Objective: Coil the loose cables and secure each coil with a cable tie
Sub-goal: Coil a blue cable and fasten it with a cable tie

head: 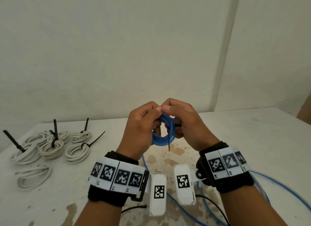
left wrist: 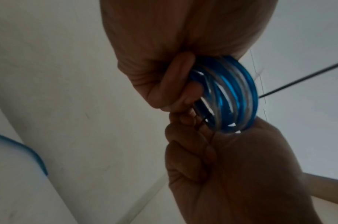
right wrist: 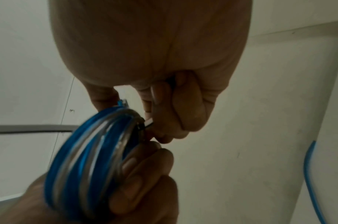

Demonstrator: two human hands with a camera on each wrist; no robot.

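Observation:
Both hands are raised over the white table [head: 252, 141] and hold a small coil of blue cable [head: 162, 136] between them. My left hand [head: 143, 123] grips the coil's left side, fingers curled through the loop [left wrist: 227, 97]. My right hand [head: 183, 121] pinches a black cable tie at the coil's right side [right wrist: 146, 125], and the thumbs meet on top. The tie's thin tail [head: 168, 145] hangs below the coil and sticks out sideways in the left wrist view [left wrist: 298, 80]. The tie's head is mostly hidden by fingers.
Several white cable coils [head: 50, 145] bound with black ties lie at the table's left, and one white coil [head: 33, 177] shows no tie. Loose blue cable [head: 272, 183] trails across the near right of the table. A thin black wire [head: 217, 207] lies between my forearms.

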